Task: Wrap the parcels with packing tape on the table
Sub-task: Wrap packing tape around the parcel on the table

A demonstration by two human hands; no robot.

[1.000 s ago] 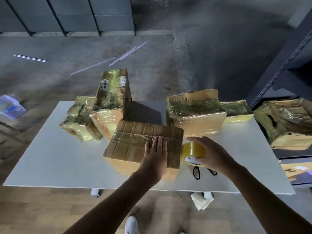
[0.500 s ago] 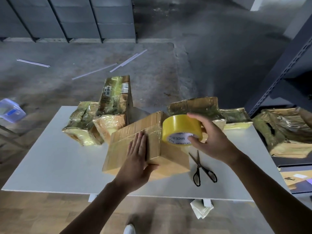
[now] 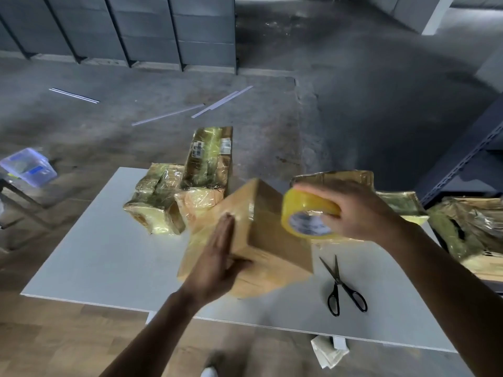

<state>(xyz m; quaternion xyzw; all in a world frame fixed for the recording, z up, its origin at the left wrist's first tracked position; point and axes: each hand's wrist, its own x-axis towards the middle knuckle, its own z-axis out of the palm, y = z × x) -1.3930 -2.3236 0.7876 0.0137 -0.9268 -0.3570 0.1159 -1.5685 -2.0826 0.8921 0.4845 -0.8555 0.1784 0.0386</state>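
1. Two film-wrapped parcels are sitting at the back left of the white worktop [image 3: 109, 254]: a low one [image 3: 152, 205] and a tall one [image 3: 208, 161] standing just beside it, touching.
2. Another wrapped parcel [image 3: 334, 178] is lying at the back right, partly hidden behind the right hand [image 3: 362, 213].
3. Black scissors [image 3: 339, 284] are lying with blades closed near the front right, just beside the cardboard parcel [image 3: 272, 240] and not touching it.
4. A dark shelf rack [image 3: 462, 164] is standing off the right edge, and a clear plastic box [image 3: 27, 170] is sitting far left, off the worktop.
5. The cardboard parcel is tilting up on one edge in the middle of the worktop, blurred, its raised corner reaching up in front of the tall parcel.
6. The left hand [image 3: 217, 262] is pressing flat against the parcel's left face, fingers [image 3: 224, 232] straight and together, thumb lying along the lower front edge.
7. The right hand is gripping the yellow tape roll [image 3: 307, 213], fingers [image 3: 315, 189] curling over its top and thumb underneath, holding it against the parcel's upper right side.
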